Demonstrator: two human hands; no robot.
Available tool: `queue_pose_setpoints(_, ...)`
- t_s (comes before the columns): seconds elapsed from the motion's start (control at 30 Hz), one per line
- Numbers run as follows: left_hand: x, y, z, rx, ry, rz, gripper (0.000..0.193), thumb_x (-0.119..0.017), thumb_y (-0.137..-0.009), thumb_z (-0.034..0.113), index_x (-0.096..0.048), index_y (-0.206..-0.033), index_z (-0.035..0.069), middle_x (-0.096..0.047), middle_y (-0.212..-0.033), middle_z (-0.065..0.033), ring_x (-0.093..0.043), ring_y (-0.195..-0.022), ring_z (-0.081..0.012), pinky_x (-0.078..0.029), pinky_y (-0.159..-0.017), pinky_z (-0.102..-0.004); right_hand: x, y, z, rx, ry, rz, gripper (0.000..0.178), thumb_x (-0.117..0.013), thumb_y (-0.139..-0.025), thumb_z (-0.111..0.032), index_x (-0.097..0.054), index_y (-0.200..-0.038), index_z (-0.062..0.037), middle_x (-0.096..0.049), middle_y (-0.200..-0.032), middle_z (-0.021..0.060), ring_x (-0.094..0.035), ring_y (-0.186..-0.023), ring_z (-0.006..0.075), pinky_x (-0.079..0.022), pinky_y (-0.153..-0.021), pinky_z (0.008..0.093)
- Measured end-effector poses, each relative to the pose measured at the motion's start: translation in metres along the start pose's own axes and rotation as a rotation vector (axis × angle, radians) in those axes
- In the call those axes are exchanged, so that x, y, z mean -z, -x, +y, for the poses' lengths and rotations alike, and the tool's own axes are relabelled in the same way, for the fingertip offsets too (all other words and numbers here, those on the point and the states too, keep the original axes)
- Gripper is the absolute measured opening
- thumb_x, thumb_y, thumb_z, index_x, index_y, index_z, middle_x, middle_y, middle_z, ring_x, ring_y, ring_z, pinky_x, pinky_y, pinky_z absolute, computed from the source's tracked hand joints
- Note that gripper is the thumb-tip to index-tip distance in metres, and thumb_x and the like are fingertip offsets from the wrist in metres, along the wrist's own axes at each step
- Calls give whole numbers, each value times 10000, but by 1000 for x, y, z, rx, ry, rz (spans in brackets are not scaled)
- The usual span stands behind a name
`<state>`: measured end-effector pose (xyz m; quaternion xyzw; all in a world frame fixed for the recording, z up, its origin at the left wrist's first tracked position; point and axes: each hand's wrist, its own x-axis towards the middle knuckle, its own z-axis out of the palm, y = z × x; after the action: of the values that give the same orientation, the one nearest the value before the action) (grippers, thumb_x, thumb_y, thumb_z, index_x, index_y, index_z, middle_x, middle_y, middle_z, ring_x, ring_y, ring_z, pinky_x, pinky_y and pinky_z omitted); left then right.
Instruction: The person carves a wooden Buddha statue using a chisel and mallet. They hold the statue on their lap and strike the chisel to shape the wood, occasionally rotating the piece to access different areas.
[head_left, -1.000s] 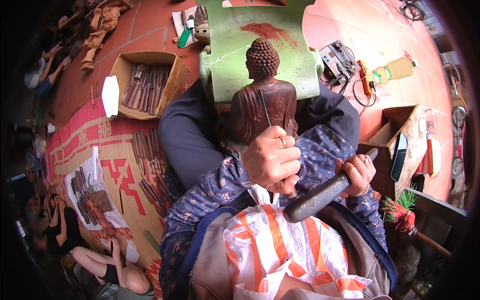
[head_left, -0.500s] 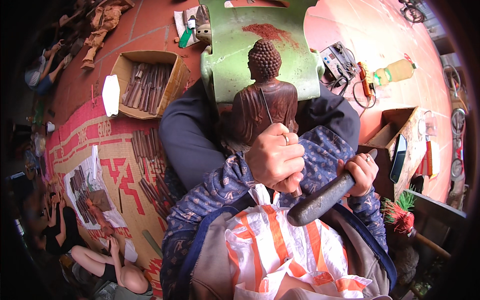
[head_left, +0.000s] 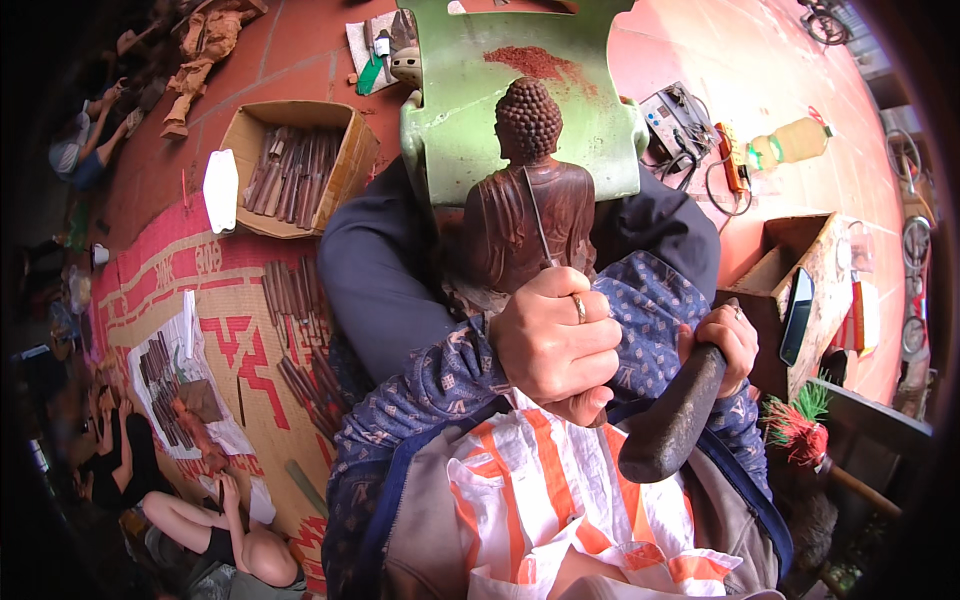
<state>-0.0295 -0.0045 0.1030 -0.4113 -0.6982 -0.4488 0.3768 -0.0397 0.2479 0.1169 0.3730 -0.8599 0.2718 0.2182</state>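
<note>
A dark brown carved Buddha statue (head_left: 530, 205) stands between my knees with its back toward me. My left hand (head_left: 560, 345) is closed in a fist around a chisel (head_left: 538, 220). The thin metal blade runs up from the fist, its tip at the statue's upper back; the fist covers most of the handle. To the right, my right hand (head_left: 725, 345) grips a dark club-shaped mallet (head_left: 678, 420) at its narrow end. Its thick rounded head hangs toward me, apart from the chisel.
Beyond the statue, a green plastic chair (head_left: 450, 150) bears reddish shavings (head_left: 535, 63). At left are a cardboard box (head_left: 345, 150) of chisels and more tools (head_left: 295, 300) on a patterned mat (head_left: 225, 310). At right stand a wooden box (head_left: 790, 250) and a phone (head_left: 797, 315). Another person (head_left: 240, 530) sits lower left.
My left fist has drawn slightly toward me, and more of the chisel blade shows. The mallet's head has swung down and to the right, away from the left fist.
</note>
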Motion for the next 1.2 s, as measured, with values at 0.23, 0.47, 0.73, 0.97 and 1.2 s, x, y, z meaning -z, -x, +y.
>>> queue_pose_setpoints(0.23, -7, 14, -10, 90, 42, -43, 377, -446, -834, 317, -372, -526, 113, -355, -555, -14, -406, -487, -184, -314, -546, -346, -2, 1, -1, -24, -41, -46, 210, -719, -649, -29, -510, -644, -57, -496, -564, 54, -494, -465, 208, -369, -455, 323)
queue_pose_setpoints(0.47, -8, 15, -10, 124, 44, 6, 371, -440, -836, 308, -385, -529, 106, -379, -554, -16, -418, -479, -191, -316, -539, -349, -3, 0, -4, -11, -56, -38, 215, -721, -645, -30, -508, -640, -63, -487, -556, 50, -493, -459, 202, -372, -453, 319)
queue_pose_setpoints(0.73, -5, 13, -13, 142, 59, 40, 382, -416, -856, 305, -392, -533, 104, -406, -548, -14, -430, -478, -190, -324, -529, -345, 0, -1, -3, 68, 63, -28, 195, -687, -636, -5, -499, -630, -54, -471, -552, 55, -485, -453, 205, -376, -453, 316)
queue_pose_setpoints(0.97, -6, 10, -14, 139, 58, 56, 377, -410, -859, 297, -404, -535, 103, -413, -548, -16, -423, -465, -191, -321, -525, -341, 1, 2, -1, 57, 31, 15, 196, -676, -634, 11, -491, -625, -52, -465, -550, 61, -472, -452, 207, -361, -455, 318)
queue_pose_setpoints(1.2, -8, 10, -14, 145, 44, 98, 378, -409, -856, 299, -409, -534, 100, -415, -543, -19, -418, -456, -189, -318, -523, -342, 8, -2, -5, 23, 74, -60, 209, -679, -620, 19, -484, -619, -56, -475, -560, 61, -475, -459, 213, -372, -463, 329)
